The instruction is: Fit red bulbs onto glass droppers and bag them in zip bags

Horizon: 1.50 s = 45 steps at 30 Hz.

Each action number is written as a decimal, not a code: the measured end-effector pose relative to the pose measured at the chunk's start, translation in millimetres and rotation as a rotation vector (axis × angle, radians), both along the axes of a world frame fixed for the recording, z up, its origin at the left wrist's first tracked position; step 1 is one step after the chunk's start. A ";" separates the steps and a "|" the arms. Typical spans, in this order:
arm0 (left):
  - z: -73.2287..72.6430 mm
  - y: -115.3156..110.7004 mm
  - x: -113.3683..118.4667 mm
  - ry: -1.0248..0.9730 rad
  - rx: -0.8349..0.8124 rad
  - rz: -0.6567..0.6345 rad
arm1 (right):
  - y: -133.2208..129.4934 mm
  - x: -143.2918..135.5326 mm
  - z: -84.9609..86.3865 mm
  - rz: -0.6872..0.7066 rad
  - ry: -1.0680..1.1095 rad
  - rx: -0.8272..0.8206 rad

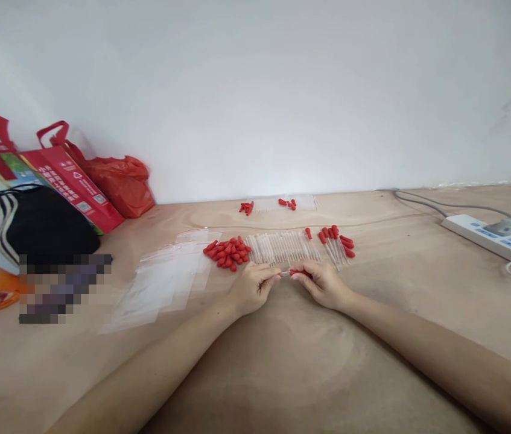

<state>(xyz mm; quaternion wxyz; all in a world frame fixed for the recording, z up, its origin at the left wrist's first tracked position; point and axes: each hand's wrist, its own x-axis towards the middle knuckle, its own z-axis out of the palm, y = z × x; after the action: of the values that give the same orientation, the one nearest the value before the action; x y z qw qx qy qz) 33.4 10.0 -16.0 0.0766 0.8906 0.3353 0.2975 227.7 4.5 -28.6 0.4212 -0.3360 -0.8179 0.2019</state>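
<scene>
My left hand (255,288) pinches a thin clear tube (285,273) that points right. Facing it, my right hand (321,283) grips a red rubber bulb (299,273) at the tube's right end; how far the tube goes in is too small to tell. Just beyond my hands lies a row of clear tubes (277,247), with one red bulb (308,233) at its right end. A heap of red bulbs (228,252) sits to the left of the row. On the right are several tubes with red bulbs on them (335,241).
Flat clear plastic bags (160,283) overlap on the left. Another bag with red bulbs (266,204) lies by the wall. Shopping bags (72,187) and a black drawstring bag (56,226) stand far left. A power strip (493,236) with cables lies right.
</scene>
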 end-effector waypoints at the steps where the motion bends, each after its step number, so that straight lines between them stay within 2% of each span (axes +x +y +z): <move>1: -0.6 0.2 -0.6 0.023 0.009 -0.003 | 0.0 0.6 0.3 0.012 -0.027 0.023; 5: -3.2 0.4 -1.4 0.064 0.060 -0.023 | 0.8 2.6 1.0 0.050 -0.124 0.097; 11: -5.9 -1.8 -0.2 0.086 0.142 -0.013 | 1.1 2.6 2.9 0.020 -0.261 0.175; 16: -5.8 -3.4 1.4 0.111 0.163 -0.024 | 0.8 0.2 2.5 0.037 -0.322 0.163; 21: -6.0 -1.2 2.7 0.072 0.107 0.003 | 3.9 0.0 1.1 0.031 -0.186 0.019; 24: -6.1 0.0 3.1 0.030 0.074 0.028 | 6.4 1.8 -0.9 0.024 0.022 -0.177; 28: -4.1 -1.2 4.1 -0.010 0.059 0.036 | 6.4 -1.6 -3.2 0.088 0.299 -0.453; 31: -1.4 -3.2 4.5 -0.029 0.047 0.012 | 7.9 -5.9 0.6 0.087 0.412 -0.500; 34: 0.7 -4.5 3.8 -0.058 0.039 0.033 | 19.1 2.4 11.2 0.002 0.483 -0.480; 38: 0.8 -4.1 3.1 -0.046 0.016 0.043 | 47.6 40.6 31.2 -0.233 0.431 -0.414; 42: -0.8 -3.2 4.3 -0.025 0.028 0.004 | 70.8 74.9 43.0 -0.613 0.077 -0.365; 45: -1.9 -2.6 4.7 -0.029 0.035 -0.003 | 81.8 80.2 38.4 -0.744 -0.186 -0.285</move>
<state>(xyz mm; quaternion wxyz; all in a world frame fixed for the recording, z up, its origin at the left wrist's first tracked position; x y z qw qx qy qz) 38.0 7.4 -17.9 0.0664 0.8879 0.3277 0.3160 307.9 86.4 9.8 0.3391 -0.6807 -0.6389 0.1161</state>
